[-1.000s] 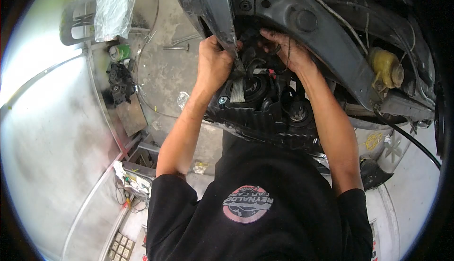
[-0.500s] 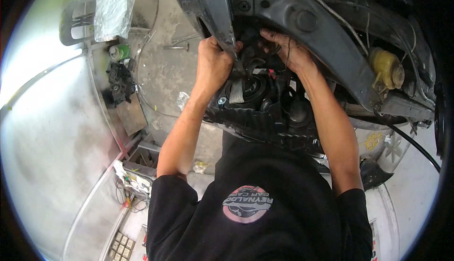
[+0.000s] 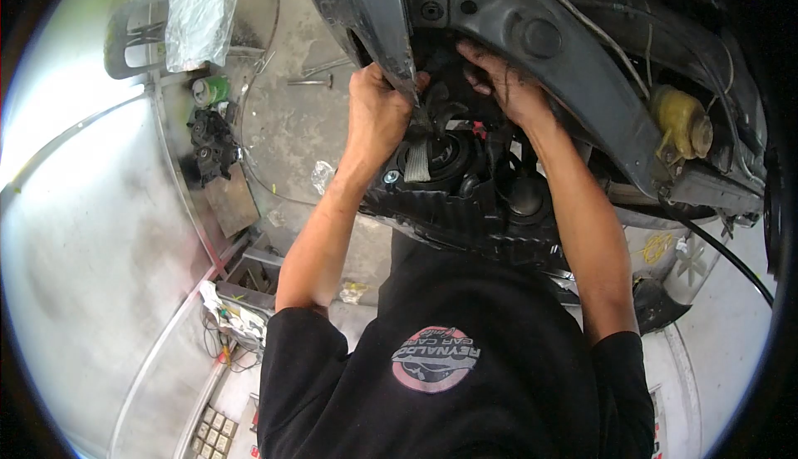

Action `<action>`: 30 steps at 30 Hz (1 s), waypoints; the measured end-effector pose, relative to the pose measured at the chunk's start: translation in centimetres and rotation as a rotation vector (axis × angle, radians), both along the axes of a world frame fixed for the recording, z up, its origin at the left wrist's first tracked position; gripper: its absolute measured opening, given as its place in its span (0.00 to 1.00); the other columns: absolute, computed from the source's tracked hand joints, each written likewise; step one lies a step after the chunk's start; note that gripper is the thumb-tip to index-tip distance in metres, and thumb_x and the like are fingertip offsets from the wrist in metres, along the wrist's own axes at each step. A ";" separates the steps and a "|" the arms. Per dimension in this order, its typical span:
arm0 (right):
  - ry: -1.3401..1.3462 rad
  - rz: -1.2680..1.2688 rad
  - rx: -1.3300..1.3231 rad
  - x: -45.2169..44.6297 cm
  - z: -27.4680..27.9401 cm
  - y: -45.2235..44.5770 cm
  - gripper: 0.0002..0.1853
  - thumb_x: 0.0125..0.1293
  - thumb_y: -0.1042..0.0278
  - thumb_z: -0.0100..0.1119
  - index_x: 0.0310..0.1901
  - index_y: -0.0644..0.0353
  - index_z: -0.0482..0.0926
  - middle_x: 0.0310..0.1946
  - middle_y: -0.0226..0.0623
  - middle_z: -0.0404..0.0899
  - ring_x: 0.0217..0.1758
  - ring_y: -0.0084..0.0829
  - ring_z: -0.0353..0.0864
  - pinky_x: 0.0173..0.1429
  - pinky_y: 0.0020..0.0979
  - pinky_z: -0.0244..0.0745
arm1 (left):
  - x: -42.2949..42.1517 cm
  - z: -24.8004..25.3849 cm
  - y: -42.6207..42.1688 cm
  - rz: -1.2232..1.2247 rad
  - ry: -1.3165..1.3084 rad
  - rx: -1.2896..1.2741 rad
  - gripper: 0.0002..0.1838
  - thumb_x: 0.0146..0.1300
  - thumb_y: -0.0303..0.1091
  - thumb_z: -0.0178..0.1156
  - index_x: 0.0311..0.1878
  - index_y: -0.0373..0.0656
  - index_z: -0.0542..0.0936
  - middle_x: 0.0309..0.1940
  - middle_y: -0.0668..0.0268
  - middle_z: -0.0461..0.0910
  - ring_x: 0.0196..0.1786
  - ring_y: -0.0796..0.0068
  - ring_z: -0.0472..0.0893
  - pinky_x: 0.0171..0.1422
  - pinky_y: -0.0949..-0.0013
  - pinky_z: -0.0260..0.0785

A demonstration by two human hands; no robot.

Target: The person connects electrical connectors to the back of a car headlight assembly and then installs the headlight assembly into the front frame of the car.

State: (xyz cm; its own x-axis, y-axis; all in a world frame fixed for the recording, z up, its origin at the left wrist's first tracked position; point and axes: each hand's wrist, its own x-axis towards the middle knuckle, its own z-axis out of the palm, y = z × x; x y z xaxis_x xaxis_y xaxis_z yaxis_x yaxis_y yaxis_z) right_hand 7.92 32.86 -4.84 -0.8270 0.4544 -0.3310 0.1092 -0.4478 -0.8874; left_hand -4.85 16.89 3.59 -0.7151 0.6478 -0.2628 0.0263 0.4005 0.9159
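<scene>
My left hand (image 3: 382,101) is closed at the lower edge of the grey fender (image 3: 362,2), its fingertips partly behind the panel; what they grip there is hidden. To the right, my right hand (image 3: 507,85) reaches into the dark gap under the grey body panel (image 3: 540,35), thumb and fingers apart, close to black parts in shadow. Just below both hands lies the black headlight housing (image 3: 449,201), with a woven grey strap (image 3: 417,160) on it and a bolt (image 3: 391,176) at its left.
A yellowish reservoir (image 3: 682,122) and a black hose (image 3: 723,247) are at the right. On the left are a plastic-covered chair (image 3: 199,22), a green can (image 3: 211,91), black parts (image 3: 212,145) and a tool (image 3: 310,81) on the floor.
My right hand has turned slightly, and its fingers have shifted within the gap; the thin dark wire by them no longer shows. My left hand has stayed nearly still.
</scene>
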 end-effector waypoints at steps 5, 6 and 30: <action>-0.067 -0.056 -0.083 -1.2 1.9 -0.3 0.09 0.65 0.68 0.72 0.37 0.57 0.79 0.34 0.28 0.76 0.28 0.23 0.72 0.27 0.25 0.59 | 0.1 -0.1 -0.1 0.008 0.042 -0.024 0.09 0.61 0.26 0.67 0.39 0.27 0.84 0.27 0.60 0.87 0.32 0.82 0.79 0.37 0.68 0.73; -0.080 -0.049 -0.082 -1.4 2.0 -0.2 0.09 0.65 0.68 0.72 0.36 0.57 0.79 0.33 0.28 0.76 0.27 0.23 0.71 0.26 0.25 0.58 | 0.2 0.1 0.0 0.015 0.040 -0.021 0.09 0.61 0.26 0.67 0.39 0.27 0.84 0.27 0.60 0.87 0.32 0.82 0.79 0.37 0.68 0.73; -0.116 -0.037 -0.118 -0.5 0.8 0.2 0.12 0.65 0.68 0.70 0.48 0.60 0.83 0.49 0.37 0.86 0.46 0.28 0.82 0.37 0.30 0.72 | 0.0 0.4 0.4 0.007 -0.033 0.018 0.09 0.59 0.25 0.70 0.40 0.29 0.85 0.30 0.63 0.87 0.34 0.81 0.80 0.39 0.70 0.73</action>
State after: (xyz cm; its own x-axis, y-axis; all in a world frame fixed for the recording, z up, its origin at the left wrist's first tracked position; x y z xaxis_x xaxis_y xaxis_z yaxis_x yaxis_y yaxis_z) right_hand 7.44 33.04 -4.06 -0.7638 0.4357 -0.4761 0.1892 -0.5541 -0.8107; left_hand -4.89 17.30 4.00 -0.7107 0.6476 -0.2749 -0.0073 0.3839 0.9233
